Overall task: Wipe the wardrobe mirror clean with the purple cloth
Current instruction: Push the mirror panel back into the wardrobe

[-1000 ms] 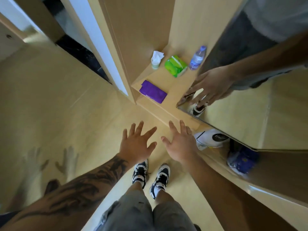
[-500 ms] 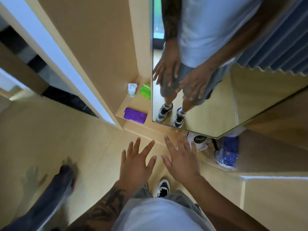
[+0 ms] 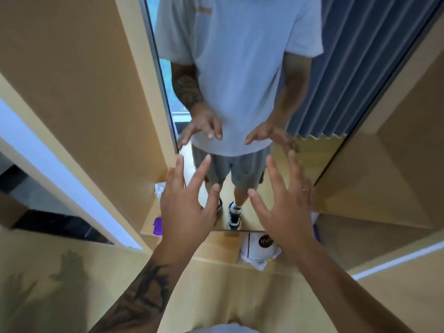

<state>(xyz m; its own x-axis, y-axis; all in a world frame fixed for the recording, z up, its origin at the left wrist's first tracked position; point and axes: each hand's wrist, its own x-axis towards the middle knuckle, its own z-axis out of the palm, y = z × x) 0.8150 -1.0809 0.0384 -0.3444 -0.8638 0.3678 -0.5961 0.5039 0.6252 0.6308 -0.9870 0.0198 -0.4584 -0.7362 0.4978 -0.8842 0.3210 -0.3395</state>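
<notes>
The tall wardrobe mirror (image 3: 336, 68) fills the upper middle and reflects a person in a pale shirt and grey shorts with both hands raised. My left hand (image 3: 187, 203) and my right hand (image 3: 286, 207) are held out in front of the mirror's lower part, fingers spread and straight, holding nothing. The purple cloth (image 3: 157, 227) lies on the low wooden shelf (image 3: 150, 219) left of the mirror; only a small corner shows beside my left wrist.
A crumpled white tissue (image 3: 159, 189) sits on the shelf behind my left hand. A white bag with a dark round logo (image 3: 260, 248) lies on the ledge under the mirror. Wooden wardrobe panels stand on both sides. Blue curtains show in the reflection.
The view has tilted upward, so more of the mirror shows. Both hands have risen and spread in front of the mirror. My left hand now covers most of the purple cloth.
</notes>
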